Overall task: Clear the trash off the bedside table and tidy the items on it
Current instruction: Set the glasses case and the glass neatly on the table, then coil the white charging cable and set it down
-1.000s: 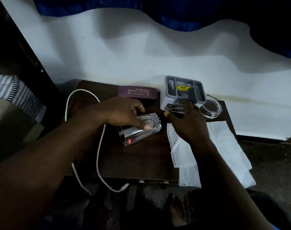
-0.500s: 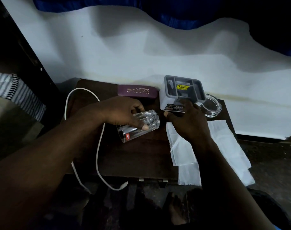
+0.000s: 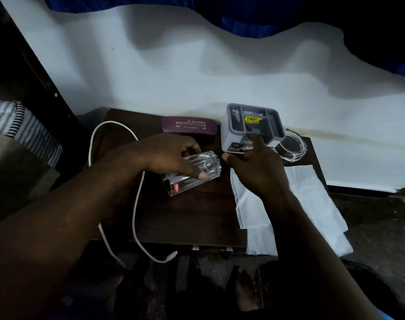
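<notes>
Obs.: Glass tumbler (image 3: 185,185) lies on its side mid-way across the bedside table (image 3: 185,218), mouth toward the near-left, thick faceted base toward the organizer (image 3: 229,135). The left hand (image 3: 171,155) grips it from above, fingers curled over the barrel, thumb tip on the near wall.

The right hand (image 3: 261,172) rests against the organizer's front wall. Its fingers are extended and not wrapped round anything, one fingertip reaching up to the rim, thumb splayed left.

Handling (judgement):
- Tumbler: rigid, smooth, breakable, probably weighted at the base. It will roll if released on its side. Best hold is round the barrel near the heavy end, then stand it upright.
- Tissue paper (image 3: 312,204): light, limp, overhangs the table's front-right edge. It looks like the trash, and a pinch or scrunch anywhere will lift it.
- Organizer: stiff plastic, likely light, and slides under a push.

Count:
- tumblers 1
- organizers 1
- clear glass dish (image 3: 291,146) 1
- maroon spectacle case (image 3: 188,127) 1
- white cable (image 3: 136,192) 1
- tissue sheets: at least 2 overlapping, exact number unclear
</notes>
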The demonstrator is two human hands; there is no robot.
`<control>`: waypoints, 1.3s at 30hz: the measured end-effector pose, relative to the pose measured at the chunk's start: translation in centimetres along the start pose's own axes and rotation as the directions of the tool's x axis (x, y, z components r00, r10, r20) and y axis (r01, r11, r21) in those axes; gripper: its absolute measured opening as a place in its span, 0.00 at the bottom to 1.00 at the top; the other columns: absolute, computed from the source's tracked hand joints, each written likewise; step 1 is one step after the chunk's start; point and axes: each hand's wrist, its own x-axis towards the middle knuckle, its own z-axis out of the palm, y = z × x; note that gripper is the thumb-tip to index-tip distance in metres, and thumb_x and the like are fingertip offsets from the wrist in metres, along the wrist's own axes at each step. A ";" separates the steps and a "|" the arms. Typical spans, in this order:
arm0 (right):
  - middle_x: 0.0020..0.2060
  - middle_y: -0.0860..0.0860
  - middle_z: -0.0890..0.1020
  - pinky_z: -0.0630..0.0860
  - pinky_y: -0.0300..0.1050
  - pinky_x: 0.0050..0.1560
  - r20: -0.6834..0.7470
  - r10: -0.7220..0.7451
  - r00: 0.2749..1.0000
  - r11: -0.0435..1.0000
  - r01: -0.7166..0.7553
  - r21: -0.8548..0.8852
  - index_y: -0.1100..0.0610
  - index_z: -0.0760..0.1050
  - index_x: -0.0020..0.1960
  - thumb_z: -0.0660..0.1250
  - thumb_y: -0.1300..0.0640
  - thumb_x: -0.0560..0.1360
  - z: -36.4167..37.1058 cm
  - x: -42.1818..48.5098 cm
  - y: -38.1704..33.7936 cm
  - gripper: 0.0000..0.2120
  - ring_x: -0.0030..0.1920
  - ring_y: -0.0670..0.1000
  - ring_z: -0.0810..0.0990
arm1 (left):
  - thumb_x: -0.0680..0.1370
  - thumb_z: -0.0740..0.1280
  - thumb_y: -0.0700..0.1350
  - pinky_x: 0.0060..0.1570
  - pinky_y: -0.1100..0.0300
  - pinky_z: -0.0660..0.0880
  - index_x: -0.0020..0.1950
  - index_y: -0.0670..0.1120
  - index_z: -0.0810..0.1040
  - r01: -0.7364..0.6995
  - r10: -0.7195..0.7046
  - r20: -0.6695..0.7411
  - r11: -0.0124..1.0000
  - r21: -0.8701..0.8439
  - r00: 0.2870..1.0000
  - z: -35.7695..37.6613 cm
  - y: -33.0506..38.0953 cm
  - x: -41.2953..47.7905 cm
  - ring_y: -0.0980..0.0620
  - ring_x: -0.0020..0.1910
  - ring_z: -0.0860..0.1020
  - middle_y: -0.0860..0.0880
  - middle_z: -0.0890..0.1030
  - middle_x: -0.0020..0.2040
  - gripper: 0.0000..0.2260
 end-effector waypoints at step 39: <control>0.45 0.51 0.87 0.81 0.55 0.51 0.010 -0.285 0.958 0.958 0.286 -0.040 0.47 0.72 0.55 0.67 0.40 0.70 0.2 -11.7 -4.2 0.18 0.50 0.59 0.85 | 0.70 0.70 0.61 0.60 0.44 0.76 0.76 0.53 0.70 0.012 0.211 -0.540 0.925 0.379 0.815 5.1 4.8 -14.1 0.42 0.62 0.73 0.46 0.74 0.66 0.35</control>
